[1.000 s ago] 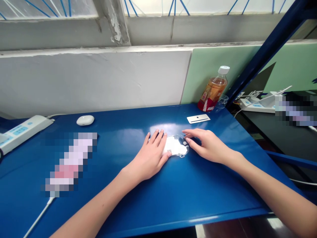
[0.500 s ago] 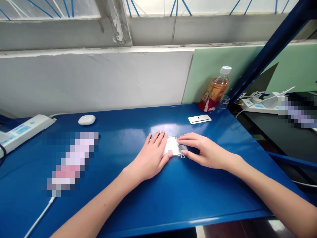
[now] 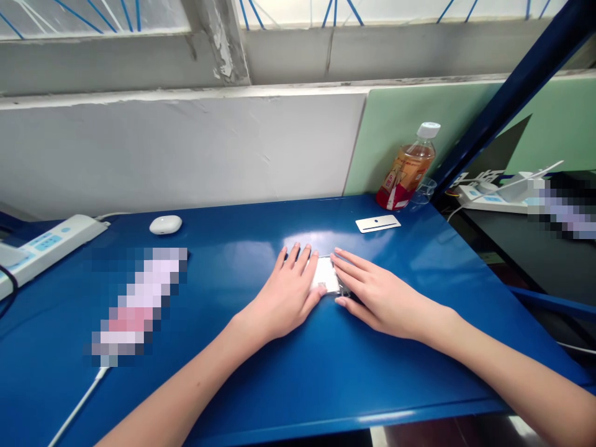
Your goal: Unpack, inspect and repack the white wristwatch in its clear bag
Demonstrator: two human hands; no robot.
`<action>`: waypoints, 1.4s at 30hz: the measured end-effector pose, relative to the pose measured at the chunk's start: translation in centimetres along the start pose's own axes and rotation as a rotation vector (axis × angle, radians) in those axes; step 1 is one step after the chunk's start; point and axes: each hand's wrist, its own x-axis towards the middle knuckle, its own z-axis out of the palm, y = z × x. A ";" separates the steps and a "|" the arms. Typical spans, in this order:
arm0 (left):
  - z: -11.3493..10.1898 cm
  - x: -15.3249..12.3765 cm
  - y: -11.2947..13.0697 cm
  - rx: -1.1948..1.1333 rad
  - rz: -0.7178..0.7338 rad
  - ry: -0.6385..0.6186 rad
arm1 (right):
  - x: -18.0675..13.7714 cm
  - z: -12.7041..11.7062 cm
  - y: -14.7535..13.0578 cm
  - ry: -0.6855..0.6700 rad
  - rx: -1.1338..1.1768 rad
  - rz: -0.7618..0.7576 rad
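Note:
A small white flat item in what looks like a clear plastic sleeve point(image 3: 325, 277) lies on the blue table point(image 3: 223, 391). My left hand point(image 3: 291, 290) rests flat over its left part, fingers spread. Over the right end lies my right hand point(image 3: 372, 288), palm down with fingers stretched out and the thumb apart. The round clear piece at that end is mostly hidden under the right hand. Beyond the hands sits a white card with a dark slot and a dot point(image 3: 378, 223), touched by neither hand.
A drink bottle with a white cap point(image 3: 408, 167) stands at the back right by a blue post point(image 3: 505, 105). To the left are a white earbud case point(image 3: 166, 225), a blurred phone-like object point(image 3: 139, 304) on a white cable, and a power strip point(image 3: 51, 248).
My right hand has come down and flattened over the right end of the sleeve, covering the round clear piece. The left hand has stayed in place.

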 end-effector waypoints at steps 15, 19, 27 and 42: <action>0.2 -0.1 0.0 -0.073 0.017 0.019 | 0.0 0.8 -0.6 0.079 -0.001 -0.005; 0.1 -0.1 0.0 -0.083 0.015 0.046 | 0.2 1.0 0.2 0.121 0.084 0.056; -0.1 -0.1 -0.4 -0.144 0.048 0.032 | 0.1 0.6 3.0 0.232 0.093 0.074; -0.9 -0.3 -0.5 -0.451 0.224 0.219 | 0.3 -1.5 3.8 0.485 0.431 -0.015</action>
